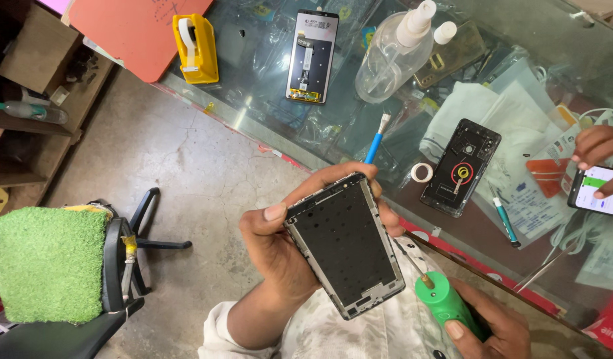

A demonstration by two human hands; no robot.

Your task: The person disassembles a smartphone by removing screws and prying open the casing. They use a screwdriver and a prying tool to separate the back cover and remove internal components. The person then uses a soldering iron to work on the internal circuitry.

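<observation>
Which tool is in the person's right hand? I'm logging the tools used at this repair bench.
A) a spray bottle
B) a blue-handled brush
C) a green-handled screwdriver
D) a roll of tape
C: the right hand grips a green-handled screwdriver beside the phone frame held by the left hand.

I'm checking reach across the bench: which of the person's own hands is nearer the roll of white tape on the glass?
Left. The left hand holds the phone frame just below the roll of white tape; the right hand, gripping the green screwdriver, sits lower, farther away.
</observation>
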